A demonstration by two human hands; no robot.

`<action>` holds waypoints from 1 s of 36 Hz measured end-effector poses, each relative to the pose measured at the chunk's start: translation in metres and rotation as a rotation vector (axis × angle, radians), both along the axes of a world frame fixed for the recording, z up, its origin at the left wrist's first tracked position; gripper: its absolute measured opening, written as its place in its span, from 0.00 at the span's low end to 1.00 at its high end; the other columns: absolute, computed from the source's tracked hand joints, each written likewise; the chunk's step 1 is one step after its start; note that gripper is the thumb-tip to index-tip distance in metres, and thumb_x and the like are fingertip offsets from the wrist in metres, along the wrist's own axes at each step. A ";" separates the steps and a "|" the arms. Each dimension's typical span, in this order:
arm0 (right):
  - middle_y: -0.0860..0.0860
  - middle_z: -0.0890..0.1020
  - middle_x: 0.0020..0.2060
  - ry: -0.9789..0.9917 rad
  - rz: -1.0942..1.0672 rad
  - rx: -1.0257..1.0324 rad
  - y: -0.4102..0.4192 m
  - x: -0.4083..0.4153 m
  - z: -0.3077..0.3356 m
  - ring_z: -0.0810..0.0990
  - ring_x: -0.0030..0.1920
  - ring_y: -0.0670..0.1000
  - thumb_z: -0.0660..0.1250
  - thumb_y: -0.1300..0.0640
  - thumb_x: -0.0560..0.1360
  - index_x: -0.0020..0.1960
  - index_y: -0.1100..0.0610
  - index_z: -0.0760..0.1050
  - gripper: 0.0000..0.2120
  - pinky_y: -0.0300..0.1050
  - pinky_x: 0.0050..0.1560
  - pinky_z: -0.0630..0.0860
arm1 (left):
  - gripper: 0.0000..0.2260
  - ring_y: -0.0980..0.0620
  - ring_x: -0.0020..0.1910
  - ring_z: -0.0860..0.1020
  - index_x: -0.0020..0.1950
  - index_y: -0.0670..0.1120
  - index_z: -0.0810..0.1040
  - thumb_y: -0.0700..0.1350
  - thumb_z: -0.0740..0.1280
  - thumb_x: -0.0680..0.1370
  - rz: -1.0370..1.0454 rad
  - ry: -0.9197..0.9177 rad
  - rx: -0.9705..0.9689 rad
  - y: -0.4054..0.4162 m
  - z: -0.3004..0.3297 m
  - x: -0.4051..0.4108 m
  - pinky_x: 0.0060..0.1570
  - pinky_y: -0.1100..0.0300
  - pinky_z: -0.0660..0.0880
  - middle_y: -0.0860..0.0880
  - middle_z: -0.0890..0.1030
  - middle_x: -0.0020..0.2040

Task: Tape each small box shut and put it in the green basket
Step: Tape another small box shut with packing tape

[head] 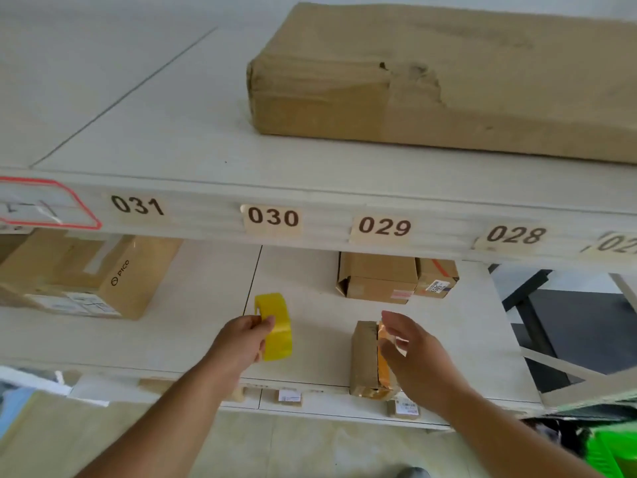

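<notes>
A small brown box (363, 357) lies on the lower white shelf (310, 360) near its front edge, with glossy tape running along its top right side. My right hand (413, 357) hovers at the box's right side with fingers spread and relaxed, close to the taped edge. My left hand (241, 343) grips a yellow tape dispenser (275, 326) to the left of the box, held just above the shelf. A corner of the green basket (610, 450) shows at the bottom right.
Two small cardboard boxes (379, 279) (436, 277) stand further back on the lower shelf. A larger PICO box (89, 274) sits at the left. A long flat carton (448, 81) lies on the upper shelf, above number labels 031 to 028.
</notes>
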State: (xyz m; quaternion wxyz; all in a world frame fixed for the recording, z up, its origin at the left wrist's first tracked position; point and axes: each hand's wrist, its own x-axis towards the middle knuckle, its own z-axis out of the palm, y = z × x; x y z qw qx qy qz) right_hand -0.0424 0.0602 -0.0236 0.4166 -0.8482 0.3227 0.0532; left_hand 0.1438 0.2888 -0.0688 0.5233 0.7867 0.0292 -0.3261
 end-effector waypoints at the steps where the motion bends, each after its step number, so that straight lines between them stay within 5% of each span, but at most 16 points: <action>1: 0.43 0.76 0.69 -0.006 0.031 0.018 0.007 0.004 0.003 0.75 0.68 0.45 0.63 0.51 0.82 0.75 0.43 0.68 0.22 0.45 0.68 0.73 | 0.12 0.49 0.35 0.72 0.49 0.39 0.82 0.49 0.69 0.80 0.004 0.056 -0.064 -0.005 0.012 -0.010 0.40 0.55 0.70 0.47 0.74 0.35; 7: 0.37 0.76 0.67 -0.065 0.190 0.105 0.034 0.013 0.022 0.72 0.69 0.42 0.67 0.40 0.77 0.75 0.40 0.67 0.28 0.47 0.73 0.69 | 0.09 0.53 0.34 0.74 0.54 0.41 0.83 0.45 0.69 0.80 -0.038 0.180 -0.298 -0.030 0.064 -0.058 0.38 0.58 0.73 0.45 0.76 0.39; 10: 0.37 0.83 0.55 -0.097 0.236 0.115 0.035 0.011 0.028 0.78 0.61 0.44 0.66 0.36 0.73 0.61 0.33 0.74 0.17 0.54 0.66 0.74 | 0.08 0.52 0.35 0.74 0.55 0.38 0.83 0.42 0.68 0.80 -0.056 0.246 -0.415 -0.042 0.078 -0.073 0.38 0.59 0.73 0.43 0.75 0.40; 13: 0.44 0.84 0.48 -0.156 0.200 0.148 0.032 0.005 0.039 0.82 0.50 0.46 0.69 0.43 0.76 0.56 0.41 0.76 0.10 0.54 0.56 0.80 | 0.07 0.50 0.37 0.75 0.53 0.40 0.83 0.41 0.67 0.81 -0.073 0.279 -0.490 -0.047 0.090 -0.085 0.41 0.56 0.76 0.43 0.75 0.39; 17: 0.52 0.84 0.48 -0.189 0.175 0.184 0.024 -0.008 0.046 0.82 0.49 0.55 0.72 0.49 0.75 0.55 0.50 0.77 0.11 0.57 0.51 0.79 | 0.12 0.53 0.46 0.81 0.54 0.47 0.82 0.54 0.69 0.79 -0.122 -0.116 -0.150 -0.045 0.090 -0.080 0.49 0.52 0.82 0.49 0.83 0.49; 20: 0.52 0.83 0.50 -0.167 0.176 0.231 0.014 -0.018 0.046 0.82 0.52 0.56 0.73 0.50 0.73 0.55 0.49 0.78 0.13 0.58 0.55 0.79 | 0.20 0.59 0.59 0.76 0.65 0.55 0.75 0.62 0.68 0.77 -0.132 -0.375 -0.046 -0.047 0.087 -0.069 0.50 0.63 0.74 0.58 0.76 0.62; 22: 0.50 0.84 0.51 -0.156 0.195 0.289 0.010 -0.021 0.049 0.83 0.54 0.54 0.74 0.48 0.72 0.57 0.47 0.78 0.15 0.58 0.57 0.80 | 0.24 0.57 0.63 0.75 0.67 0.55 0.75 0.66 0.64 0.76 -0.211 -0.181 -0.145 -0.053 0.086 -0.062 0.55 0.62 0.73 0.56 0.77 0.64; 24: 0.49 0.85 0.53 -0.162 0.211 0.354 0.009 -0.024 0.053 0.83 0.56 0.53 0.75 0.50 0.72 0.58 0.47 0.78 0.16 0.57 0.59 0.80 | 0.31 0.48 0.65 0.78 0.66 0.52 0.78 0.72 0.64 0.72 -0.245 0.197 -0.295 -0.059 0.081 -0.058 0.65 0.50 0.73 0.49 0.81 0.64; 26: 0.49 0.85 0.54 -0.174 0.222 0.383 0.011 -0.025 0.057 0.83 0.56 0.51 0.76 0.56 0.74 0.60 0.50 0.78 0.16 0.54 0.61 0.80 | 0.37 0.39 0.65 0.78 0.68 0.47 0.78 0.73 0.64 0.72 -0.247 0.517 -0.444 -0.059 0.072 -0.058 0.65 0.38 0.73 0.40 0.80 0.65; 28: 0.49 0.85 0.55 -0.192 0.219 0.418 0.013 -0.027 0.060 0.83 0.57 0.50 0.75 0.60 0.75 0.61 0.52 0.78 0.16 0.54 0.62 0.80 | 0.39 0.34 0.64 0.78 0.70 0.45 0.76 0.74 0.61 0.72 -0.255 0.654 -0.532 -0.060 0.065 -0.062 0.62 0.35 0.74 0.36 0.78 0.67; 31: 0.50 0.85 0.55 -0.210 0.198 0.430 0.013 -0.030 0.061 0.84 0.58 0.52 0.75 0.56 0.73 0.61 0.53 0.77 0.17 0.60 0.63 0.79 | 0.39 0.34 0.59 0.80 0.70 0.45 0.76 0.72 0.63 0.71 -0.188 0.662 -0.581 -0.072 0.067 -0.074 0.54 0.37 0.78 0.34 0.77 0.66; 36: 0.53 0.86 0.51 -0.277 0.084 0.469 0.014 -0.033 0.065 0.85 0.53 0.58 0.72 0.43 0.71 0.58 0.52 0.78 0.20 0.65 0.59 0.80 | 0.27 0.39 0.60 0.81 0.65 0.50 0.78 0.65 0.68 0.73 -0.115 0.351 -0.484 -0.082 0.079 -0.088 0.55 0.35 0.79 0.39 0.80 0.62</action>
